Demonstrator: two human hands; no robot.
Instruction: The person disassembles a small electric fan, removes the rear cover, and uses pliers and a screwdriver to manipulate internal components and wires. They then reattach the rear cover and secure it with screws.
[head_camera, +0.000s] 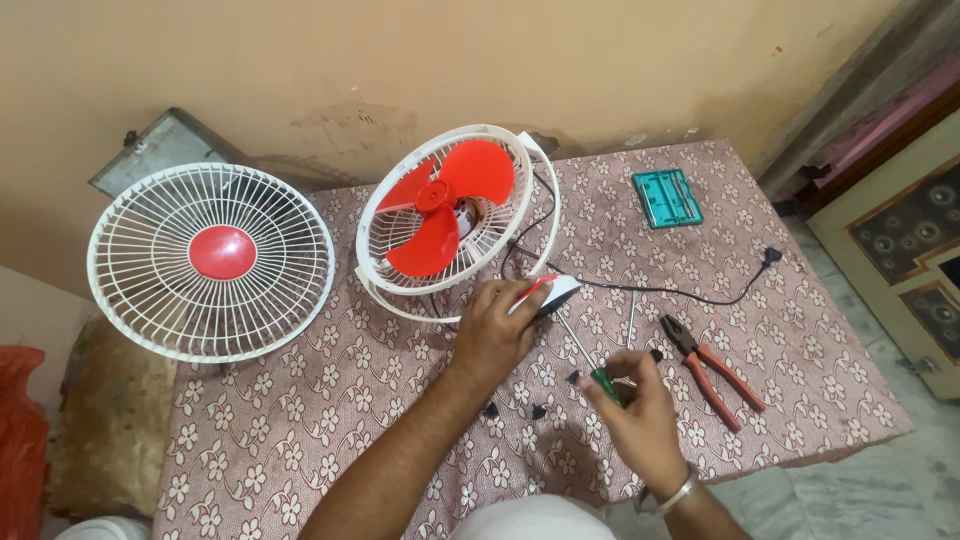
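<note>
Right hand (640, 415): seen nearest, at 5 o'clock on the table; it is clenched around the green handle of a screwdriver (585, 353), whose thin shaft is pointed up-left toward 11 o'clock. A metal bangle (676, 494) is worn at the wrist.

Left hand (492, 330): placed just beyond, near the centre; its fingers are closed on a small white and red part (553, 290) at the foot of the fan, and the part's underside is hidden by the hand.

Small black pieces (538, 411): about 4 are scattered on the cloth between the 2 hands, lying apart from one another.

Pliers (712, 372): laid at 3 o'clock, red handles toward the near edge, just beside the right hand but not touched.

Tablecloth (300, 420): a pink floral cloth is spread over the whole table.

Open fan (455, 215): set at 12 o'clock, tilted back, its 3 red blades exposed inside the white rear cage.

Black cord (690, 293): run from the fan to 2 o'clock and ended in a plug, crossing behind the screwdriver tip.

Front grille (210, 260): stood at 10 o'clock, off the fan, white wire with a red centre disc, well apart from both hands.

Teal case (666, 197): laid at 1 o'clock near the far edge.

Wall (400, 60): a beige wall is seen farthest back.
</note>
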